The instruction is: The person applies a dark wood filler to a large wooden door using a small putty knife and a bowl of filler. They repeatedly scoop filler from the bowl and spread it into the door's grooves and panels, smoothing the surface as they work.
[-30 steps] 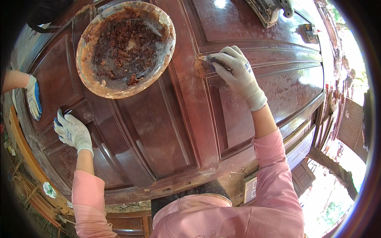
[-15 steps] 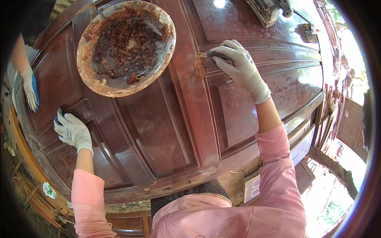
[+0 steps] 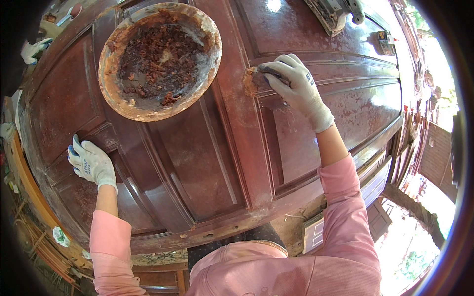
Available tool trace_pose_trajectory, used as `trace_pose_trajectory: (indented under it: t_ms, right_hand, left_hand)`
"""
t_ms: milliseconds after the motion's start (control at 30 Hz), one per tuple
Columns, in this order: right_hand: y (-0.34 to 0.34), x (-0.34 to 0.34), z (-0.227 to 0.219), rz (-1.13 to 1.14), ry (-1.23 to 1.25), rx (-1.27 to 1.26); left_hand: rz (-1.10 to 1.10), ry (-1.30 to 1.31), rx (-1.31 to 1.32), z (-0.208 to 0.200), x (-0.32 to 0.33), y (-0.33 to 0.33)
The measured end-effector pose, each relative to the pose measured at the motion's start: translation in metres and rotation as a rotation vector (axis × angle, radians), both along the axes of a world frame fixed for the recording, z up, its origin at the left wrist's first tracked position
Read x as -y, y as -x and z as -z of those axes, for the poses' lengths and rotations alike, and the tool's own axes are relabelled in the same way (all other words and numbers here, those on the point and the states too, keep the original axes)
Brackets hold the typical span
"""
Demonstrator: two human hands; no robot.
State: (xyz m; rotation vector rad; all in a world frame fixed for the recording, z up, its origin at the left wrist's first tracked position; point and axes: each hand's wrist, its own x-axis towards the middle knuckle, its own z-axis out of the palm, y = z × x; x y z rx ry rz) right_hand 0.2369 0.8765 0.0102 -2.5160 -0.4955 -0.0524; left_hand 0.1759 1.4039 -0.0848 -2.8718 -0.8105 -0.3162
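A reddish-brown panelled wooden door [image 3: 185, 148] lies flat before me. My right hand [image 3: 296, 86], in a white work glove, is closed on a dark flat piece [image 3: 274, 74], mostly hidden by the fingers. Its edge meets the frame beside a pale orange-brown patch [image 3: 251, 83] with loose residue. My left hand [image 3: 93, 162], gloved in white with blue on the fingers, rests on the door's left part, fingers apart and slightly bent. Between my hands, toward the far side, sits a wide crusted bowl [image 3: 112, 93] with dark reddish-brown crumbly stuff inside.
A grey metal-bodied tool [image 3: 333, 15] and a small dark container with a nozzle [image 3: 382, 43] sit at the door's far right. A co-worker's gloved hand [image 3: 34, 52] shows at upper left. Wooden strips [image 3: 44, 256] lie lower left, below the door.
The co-worker's hand has left the door's left edge; a gloved hand now shows farther up at the left. My right hand has shifted slightly by the patch. My left hand stays on the door.
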Motion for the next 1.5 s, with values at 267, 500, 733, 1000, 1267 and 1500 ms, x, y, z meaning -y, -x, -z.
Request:
trace_pose_trajectory:
  t_ms: [267,500,733,1000,1267,1500]
  right_hand:
    - [0.011,-0.002,0.007,0.041,0.055,0.079]
    - [0.017,-0.022,0.005,0.037,0.302,0.211]
    - [0.025,-0.032,0.003,0.077,0.316,0.166]
    - [0.028,-0.040,0.006,0.119,0.353,0.259]
    - [0.034,-0.045,0.005,0.169,0.290,0.182]
    - [0.031,-0.043,0.008,0.206,0.288,0.216]
  left_hand:
    - [-0.009,0.007,-0.012,-0.003,0.001,0.000]
    - [-0.009,0.001,-0.017,-0.001,-0.002,0.001]
    - [0.002,0.011,-0.009,-0.001,-0.001,0.001]
    - [-0.009,0.025,-0.014,-0.001,0.003,0.000]
    - [-0.002,0.011,-0.008,0.000,-0.002,0.001]
    - [0.010,0.027,-0.009,-0.001,0.000,0.001]
